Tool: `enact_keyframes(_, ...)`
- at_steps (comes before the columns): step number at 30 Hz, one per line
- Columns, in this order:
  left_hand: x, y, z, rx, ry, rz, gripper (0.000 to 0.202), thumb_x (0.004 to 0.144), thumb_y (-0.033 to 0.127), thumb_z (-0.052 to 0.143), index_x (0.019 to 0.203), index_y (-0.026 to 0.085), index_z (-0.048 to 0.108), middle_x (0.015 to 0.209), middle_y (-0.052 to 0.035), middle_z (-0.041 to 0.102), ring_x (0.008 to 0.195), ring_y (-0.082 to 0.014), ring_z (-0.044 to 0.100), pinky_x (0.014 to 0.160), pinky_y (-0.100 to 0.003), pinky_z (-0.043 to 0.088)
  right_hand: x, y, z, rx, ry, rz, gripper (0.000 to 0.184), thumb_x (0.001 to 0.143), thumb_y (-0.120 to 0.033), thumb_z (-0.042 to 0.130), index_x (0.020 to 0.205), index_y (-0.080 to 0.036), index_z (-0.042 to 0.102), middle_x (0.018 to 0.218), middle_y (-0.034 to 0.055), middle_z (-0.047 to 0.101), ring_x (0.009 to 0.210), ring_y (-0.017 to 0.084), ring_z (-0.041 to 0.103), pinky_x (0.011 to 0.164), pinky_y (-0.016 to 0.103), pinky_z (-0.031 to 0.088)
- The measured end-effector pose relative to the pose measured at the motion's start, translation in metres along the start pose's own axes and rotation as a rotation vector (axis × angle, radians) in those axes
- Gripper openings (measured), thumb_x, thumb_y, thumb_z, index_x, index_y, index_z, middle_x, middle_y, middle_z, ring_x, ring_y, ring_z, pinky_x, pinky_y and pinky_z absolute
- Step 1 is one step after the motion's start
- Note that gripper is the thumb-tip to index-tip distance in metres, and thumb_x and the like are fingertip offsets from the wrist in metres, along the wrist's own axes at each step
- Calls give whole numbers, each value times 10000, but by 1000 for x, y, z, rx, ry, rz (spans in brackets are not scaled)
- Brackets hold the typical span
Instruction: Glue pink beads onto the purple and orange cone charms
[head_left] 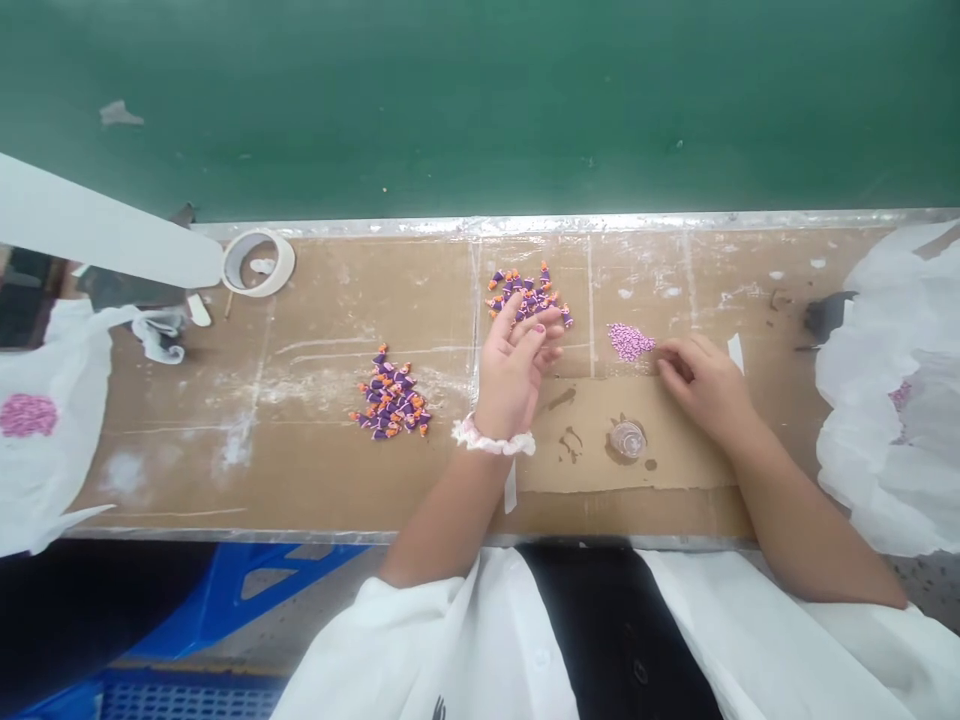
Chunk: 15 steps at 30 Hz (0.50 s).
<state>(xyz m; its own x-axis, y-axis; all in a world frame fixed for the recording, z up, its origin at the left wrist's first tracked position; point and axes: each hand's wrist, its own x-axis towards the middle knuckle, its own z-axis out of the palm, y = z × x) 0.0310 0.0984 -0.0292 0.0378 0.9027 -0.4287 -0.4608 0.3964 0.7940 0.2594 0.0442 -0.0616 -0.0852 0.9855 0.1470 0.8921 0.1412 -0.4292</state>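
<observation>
Left hand (517, 370) open, fingers (510, 325) spread, tips at edge of purple-orange pieces (529, 298), nothing clamped. Scrunchie (493, 437) on wrist. Right hand (705, 388) loosely curled on bench, fingertips just beside pink beads (630, 342); cannot tell if holding anything. Second pile (390, 398) left of left hand. Clear round object (628, 440) on cardboard (555, 460) between hands. Tape roll (259, 262) far left on bench (315, 470).

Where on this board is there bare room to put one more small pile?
Bare board lies between the tape roll and the lower purple-orange pile. It is crowded around the left hand, upper pile, pink beads and right hand.
</observation>
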Motion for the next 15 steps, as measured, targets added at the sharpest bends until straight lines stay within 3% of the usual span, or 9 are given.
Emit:
enact_keyframes(6,-22,-13,0,79,-184,-73,356,747,210,678,1097,200,611,925,-31,669,734,-90,604,639,-211,487,-1,-1,6,-77,67,-79,171,904,-189,509,998,-233,644,939,27,668,769,164,624,604,270,456)
enact_keyframes(10,-20,-17,-3,71,-198,-75,296,746,232,681,1035,192,630,888,-21,658,726,-88,591,652,-220,488,-2,-3,7,-121,106,-127,154,922,-203,512,959,-234,659,940,22,680,780,155,636,587,260,454)
enact_keyframes(15,-18,-14,-10,56,-182,-132,235,732,245,691,953,182,639,852,-10,649,698,-73,570,652,-212,488,-2,0,3,-28,110,-67,103,898,-197,534,863,-214,629,888,25,671,698,145,607,586,262,469)
